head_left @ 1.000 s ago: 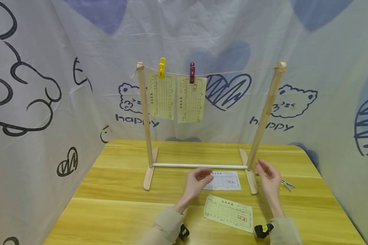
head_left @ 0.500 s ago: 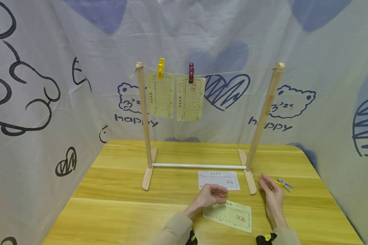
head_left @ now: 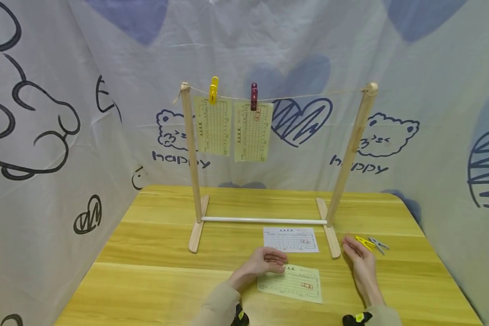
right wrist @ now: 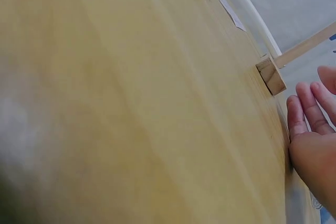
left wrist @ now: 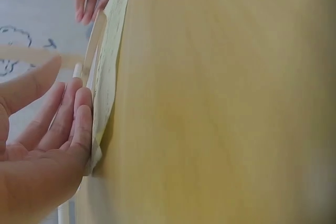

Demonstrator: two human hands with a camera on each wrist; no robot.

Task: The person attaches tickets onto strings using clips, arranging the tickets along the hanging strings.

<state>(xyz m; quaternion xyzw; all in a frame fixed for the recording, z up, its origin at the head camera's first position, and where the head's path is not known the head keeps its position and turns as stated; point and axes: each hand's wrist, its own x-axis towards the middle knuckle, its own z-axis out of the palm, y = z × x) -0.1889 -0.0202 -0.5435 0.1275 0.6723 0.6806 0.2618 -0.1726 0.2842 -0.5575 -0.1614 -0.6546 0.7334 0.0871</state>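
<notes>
My left hand (head_left: pixel 265 262) lies at the upper left part of a pale yellow printed form (head_left: pixel 293 285) on the table. In the left wrist view its loosely bent fingers (left wrist: pixel 81 129) touch the sheet, whose near corner curls up slightly; the thumb stays apart. My right hand (head_left: pixel 360 265) rests on its side on the tabletop, right of the rack's foot, with relaxed fingers (right wrist: pixel 296 116) and nothing in them. Just beyond it lie a yellow clothespin (head_left: pixel 365 243) and a grey clothespin (head_left: pixel 379 245). A white printed form (head_left: pixel 291 240) lies behind the yellow one.
A wooden rack (head_left: pixel 192 154) with a string (head_left: pixel 309 95) and a white bottom bar (head_left: pixel 265 220) stands on the table (head_left: pixel 155 253). A yellow clothespin (head_left: pixel 213 90) and a dark red clothespin (head_left: pixel 254 96) hold two yellow forms (head_left: pixel 252 136) on the string. A patterned cloth (head_left: pixel 118 59) hangs behind.
My left hand has come down from beside the white form onto the yellow form, which has slid left and turned straighter. My right hand has moved nearer to me, uncovering the loose yellow clothespin.
</notes>
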